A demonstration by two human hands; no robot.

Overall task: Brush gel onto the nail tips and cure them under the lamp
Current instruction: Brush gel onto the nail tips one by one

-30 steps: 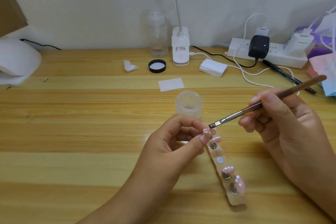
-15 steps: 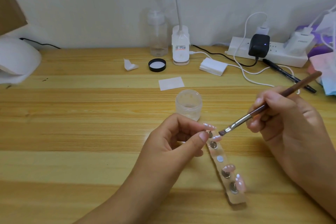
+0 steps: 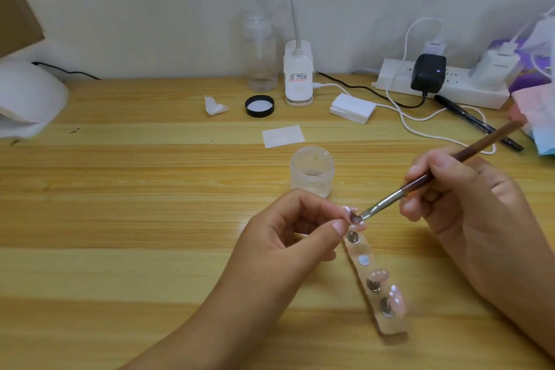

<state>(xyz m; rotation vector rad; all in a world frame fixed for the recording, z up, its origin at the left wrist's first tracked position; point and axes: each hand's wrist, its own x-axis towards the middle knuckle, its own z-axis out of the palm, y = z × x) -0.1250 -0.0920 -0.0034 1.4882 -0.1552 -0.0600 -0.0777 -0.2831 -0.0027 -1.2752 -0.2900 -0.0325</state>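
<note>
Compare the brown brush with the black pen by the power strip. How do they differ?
The brush has a brown handle and a metal ferrule; the pen is all black. The brush is held tilted by the right hand, above the table; the pen lies flat on the table, untouched. The brush's bristles meet the nail tip that the left hand pinches; the pen is far from it. Both are long and thin.

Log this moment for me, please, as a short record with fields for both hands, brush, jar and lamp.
left hand: pinches the far end of the nail-tip strip
right hand: holds the brush like a pen
brush: bristles on the farthest nail tip
jar: open, upright, beyond the strip; black lid lies farther back
lamp: white, at the table's left edge
</note>
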